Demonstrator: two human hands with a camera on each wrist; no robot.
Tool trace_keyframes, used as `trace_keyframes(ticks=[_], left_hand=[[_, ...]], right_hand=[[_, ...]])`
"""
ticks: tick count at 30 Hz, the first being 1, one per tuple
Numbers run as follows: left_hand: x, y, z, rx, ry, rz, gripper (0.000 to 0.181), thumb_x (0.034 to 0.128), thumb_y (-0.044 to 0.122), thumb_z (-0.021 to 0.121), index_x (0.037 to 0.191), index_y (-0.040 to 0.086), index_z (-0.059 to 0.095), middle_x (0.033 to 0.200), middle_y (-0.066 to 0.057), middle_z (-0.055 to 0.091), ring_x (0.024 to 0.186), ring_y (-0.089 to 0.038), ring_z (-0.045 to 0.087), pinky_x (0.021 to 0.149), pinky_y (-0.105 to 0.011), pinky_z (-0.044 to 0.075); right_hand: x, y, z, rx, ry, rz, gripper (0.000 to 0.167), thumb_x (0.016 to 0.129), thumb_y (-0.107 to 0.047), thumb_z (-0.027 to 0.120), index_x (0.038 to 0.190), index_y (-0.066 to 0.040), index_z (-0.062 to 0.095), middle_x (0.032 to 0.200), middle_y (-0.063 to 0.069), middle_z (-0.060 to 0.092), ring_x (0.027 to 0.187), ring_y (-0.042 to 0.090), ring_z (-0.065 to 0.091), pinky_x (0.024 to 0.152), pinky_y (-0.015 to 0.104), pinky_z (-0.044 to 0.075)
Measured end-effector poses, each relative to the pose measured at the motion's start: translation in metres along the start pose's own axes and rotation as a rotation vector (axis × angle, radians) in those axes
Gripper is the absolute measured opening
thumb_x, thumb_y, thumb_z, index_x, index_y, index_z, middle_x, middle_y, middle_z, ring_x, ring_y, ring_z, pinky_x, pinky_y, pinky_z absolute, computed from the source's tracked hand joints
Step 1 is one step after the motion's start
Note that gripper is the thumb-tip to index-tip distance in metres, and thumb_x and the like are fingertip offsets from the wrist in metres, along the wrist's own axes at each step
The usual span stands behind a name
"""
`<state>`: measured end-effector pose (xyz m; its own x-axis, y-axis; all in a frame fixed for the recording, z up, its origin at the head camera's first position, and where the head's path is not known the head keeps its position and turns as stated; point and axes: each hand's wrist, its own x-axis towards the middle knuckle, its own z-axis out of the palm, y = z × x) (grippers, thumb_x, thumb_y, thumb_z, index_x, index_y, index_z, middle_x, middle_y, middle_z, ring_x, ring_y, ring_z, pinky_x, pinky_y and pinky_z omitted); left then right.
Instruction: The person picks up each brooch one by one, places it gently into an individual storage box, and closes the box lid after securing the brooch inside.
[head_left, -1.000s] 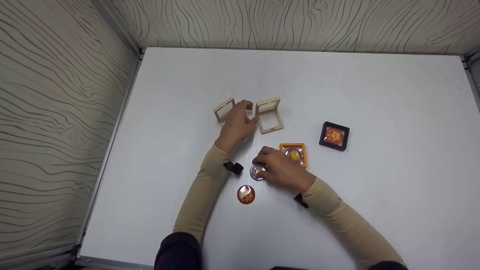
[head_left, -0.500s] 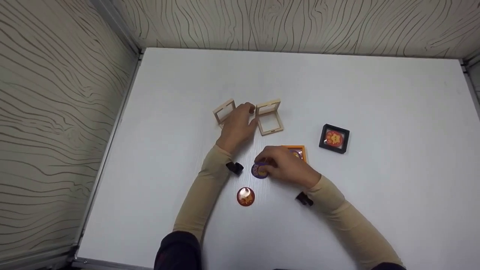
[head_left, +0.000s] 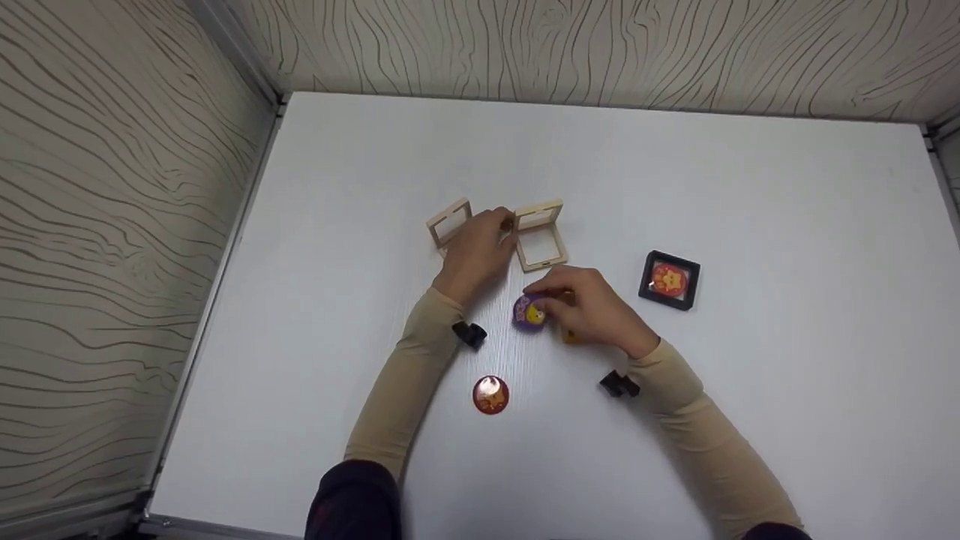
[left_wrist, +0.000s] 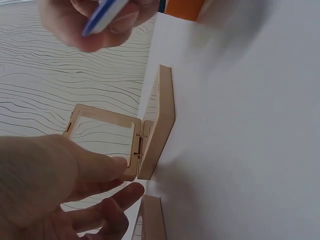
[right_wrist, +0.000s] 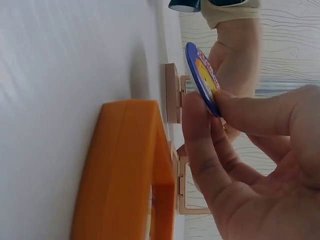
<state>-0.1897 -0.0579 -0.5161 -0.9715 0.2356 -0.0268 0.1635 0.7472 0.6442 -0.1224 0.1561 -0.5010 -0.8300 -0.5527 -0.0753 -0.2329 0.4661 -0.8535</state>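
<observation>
My right hand (head_left: 592, 307) pinches a round purple badge (right_wrist: 202, 77) with a yellow cartoon figure, thumb on its face and fingers behind. The badge is tilted and raised above the table; its thin edge shows in the left wrist view. Beneath that hand lies an orange frame (right_wrist: 120, 170), largely hidden in the head view. My left hand (head_left: 478, 247) lies between two unfolded tan frames, its fingers loosely bent and apart. Its thumb is close to the nearer edge of the right tan frame (left_wrist: 162, 120); whether they touch, I cannot tell. The left tan frame (head_left: 448, 221) is partly covered by the hand.
A round red badge (head_left: 490, 395) lies near the front of the white table (head_left: 337, 225). To the right is a black frame (head_left: 670, 280) holding another red badge. Patterned panels (head_left: 600, 49) stand along the back and left sides.
My right hand has lifted the purple badge from the table and carried it forward and slightly right, tilting it. The left hand has barely moved.
</observation>
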Motion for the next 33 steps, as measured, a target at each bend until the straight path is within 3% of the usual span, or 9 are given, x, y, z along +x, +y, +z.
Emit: trace_keyframes(ticks=[5,12,19,33], left_hand=[[0.001,-0.002,0.001,0.0,0.01,0.01,0.024,0.1068,0.018,0.065,0.129,0.008,0.07,0.125,-0.009,0.074,0.12,-0.026,0.069,0.105,-0.04,0.054],[0.002,-0.002,0.001,0.017,0.033,0.005,0.02,0.1081,0.02,0.064,0.123,0.009,0.071,0.117,-0.007,0.075,0.11,-0.024,0.071,0.097,-0.039,0.056],[0.001,-0.001,0.003,0.021,0.036,0.017,0.023,0.1084,0.021,0.063,0.127,0.009,0.07,0.118,-0.007,0.074,0.109,-0.024,0.07,0.096,-0.039,0.056],[0.0,-0.002,0.005,-0.008,0.057,0.04,0.021,0.1081,0.016,0.062,0.125,0.008,0.071,0.116,-0.007,0.074,0.108,-0.022,0.07,0.096,-0.037,0.056]], right_hand=[[0.003,0.003,-0.005,0.023,0.075,0.036,0.026,0.1,-0.001,0.071,0.125,-0.006,0.078,0.123,0.013,0.074,0.116,0.032,0.071,0.102,0.052,0.058],[0.014,0.004,-0.013,0.048,0.163,0.136,0.023,0.1,-0.009,0.074,0.123,-0.008,0.078,0.122,0.011,0.076,0.11,0.029,0.073,0.09,0.035,0.059],[0.02,0.009,-0.02,0.142,0.155,0.194,0.024,0.101,-0.011,0.073,0.124,-0.005,0.076,0.125,0.015,0.072,0.11,0.031,0.072,0.081,0.034,0.065],[0.034,0.013,-0.029,0.151,0.166,0.232,0.025,0.103,-0.011,0.071,0.126,-0.003,0.074,0.128,0.017,0.072,0.109,0.031,0.074,0.088,0.034,0.064]])
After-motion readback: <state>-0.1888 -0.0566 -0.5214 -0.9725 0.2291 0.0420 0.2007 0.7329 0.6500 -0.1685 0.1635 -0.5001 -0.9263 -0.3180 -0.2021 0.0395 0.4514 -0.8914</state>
